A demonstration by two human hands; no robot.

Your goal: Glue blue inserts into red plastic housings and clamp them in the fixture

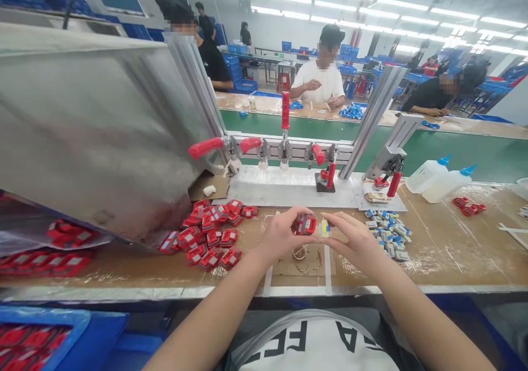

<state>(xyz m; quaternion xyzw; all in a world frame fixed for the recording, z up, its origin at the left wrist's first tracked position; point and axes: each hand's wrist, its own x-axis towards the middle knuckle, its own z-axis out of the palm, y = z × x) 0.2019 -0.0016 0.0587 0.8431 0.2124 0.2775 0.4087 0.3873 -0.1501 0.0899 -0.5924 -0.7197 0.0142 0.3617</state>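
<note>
Above the middle of the bench, my left hand (284, 229) is closed around a red plastic housing (306, 224) with a dark rim. My right hand (350, 236) pinches a small yellow, blue and white block (325, 228) between thumb and fingers, just right of the housing. A narrow gap seems to lie between the two parts. A heap of similar red housings (212, 230) lies left of my left hand. To the right of my right hand is a pile of small grey, blue and yellow blocks (390, 233).
Toggle clamps with red handles (285, 112) line an aluminium frame behind my hands. A sheet-metal box (94, 129) stands at left. Two white bottles (447, 184) with blue tips lie at right. A blue crate (82, 327) holds red parts. Co-workers sit across the green belt (268, 122).
</note>
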